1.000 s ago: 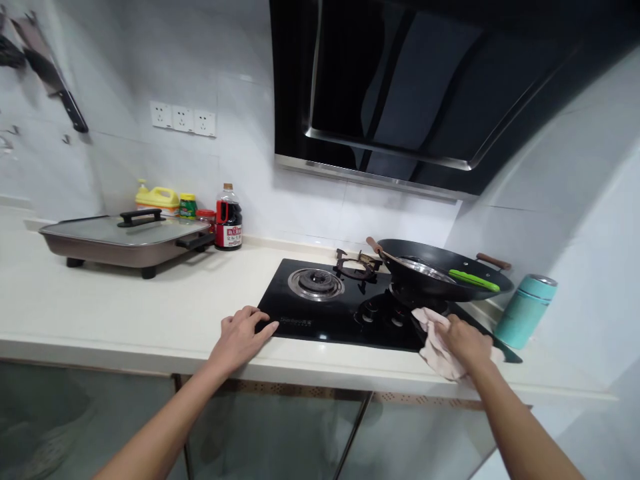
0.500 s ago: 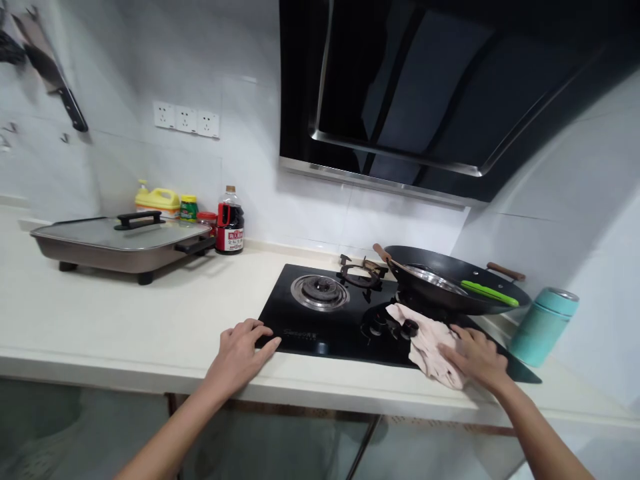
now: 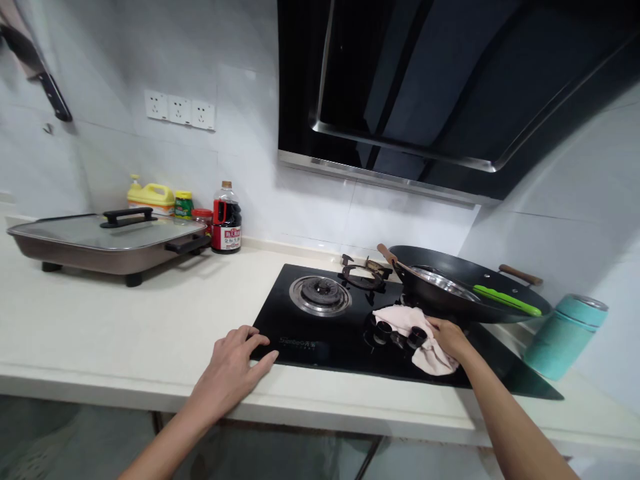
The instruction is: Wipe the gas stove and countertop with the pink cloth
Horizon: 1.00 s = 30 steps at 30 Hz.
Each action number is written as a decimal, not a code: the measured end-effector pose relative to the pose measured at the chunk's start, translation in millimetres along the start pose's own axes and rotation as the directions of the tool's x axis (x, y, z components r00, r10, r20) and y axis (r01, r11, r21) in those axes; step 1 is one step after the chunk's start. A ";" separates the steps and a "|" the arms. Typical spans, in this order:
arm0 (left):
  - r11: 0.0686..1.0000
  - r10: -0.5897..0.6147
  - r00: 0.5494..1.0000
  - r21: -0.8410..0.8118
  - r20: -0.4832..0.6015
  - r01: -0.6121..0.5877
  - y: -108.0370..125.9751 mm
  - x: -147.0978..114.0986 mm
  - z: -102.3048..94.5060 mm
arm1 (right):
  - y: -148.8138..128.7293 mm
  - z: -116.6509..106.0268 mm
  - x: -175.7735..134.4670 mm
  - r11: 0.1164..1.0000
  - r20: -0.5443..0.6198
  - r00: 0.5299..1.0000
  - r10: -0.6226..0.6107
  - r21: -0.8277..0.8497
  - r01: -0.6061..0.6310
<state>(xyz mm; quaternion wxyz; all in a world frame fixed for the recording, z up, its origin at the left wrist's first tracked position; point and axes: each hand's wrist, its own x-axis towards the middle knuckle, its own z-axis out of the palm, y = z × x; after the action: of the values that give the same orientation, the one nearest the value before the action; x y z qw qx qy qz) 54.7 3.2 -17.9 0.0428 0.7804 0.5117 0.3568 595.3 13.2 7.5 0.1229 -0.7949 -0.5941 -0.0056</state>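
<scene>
A pale pink cloth [image 3: 434, 357] lies crumpled on the black glass gas stove [image 3: 330, 348], draped around the control knobs [image 3: 416, 337]. My right hand [image 3: 447, 339] grips the cloth at its right side, close under the wok; some of its fingertips are hidden. At the stove's left front corner rests my left hand [image 3: 234, 363], fingers spread, holding nothing. The bare left burner [image 3: 321, 295] is uncovered, and its pan support [image 3: 364, 275] lies behind it. On the right burner stands a black wok [image 3: 440, 293] with a steel piece inside and a green-handled utensil [image 3: 507, 301] across it.
A turquoise flask [image 3: 567, 337] stands right of the stove. An electric pan with a glass lid [image 3: 95, 257] sits on the left of the counter, beside a soy sauce bottle [image 3: 227, 220] and a yellow jug [image 3: 153, 197]. The range hood [image 3: 400, 87] overhangs the stove.
My right hand has moved the cloth left and slightly back, around the knobs. My left hand stays at the stove's corner. The camera view has shifted a little.
</scene>
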 end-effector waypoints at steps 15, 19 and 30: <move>1.000 -0.007 1.000 -0.006 -0.004 0.007 3.5 -0.4 -2.7 | -116.1 13.8 62.0 0.984 0.190 0.981 0.032 -0.175 0.002; 1.000 0.019 0.999 -0.023 -0.042 -0.020 3.1 -2.3 -1.8 | -127.1 5.9 64.3 0.987 0.178 0.984 0.000 -0.159 0.029; 0.999 0.003 0.999 -0.047 -0.048 -0.005 9.6 -4.4 -4.4 | -184.5 2.3 56.9 0.976 0.205 0.972 -0.115 -0.161 0.150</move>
<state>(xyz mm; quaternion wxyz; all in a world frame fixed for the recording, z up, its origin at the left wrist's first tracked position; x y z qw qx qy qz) 58.5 -6.3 -12.8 0.0479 0.7715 0.5024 0.3873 437.2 116.1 48.9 -0.0069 -0.7578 -0.6524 0.0118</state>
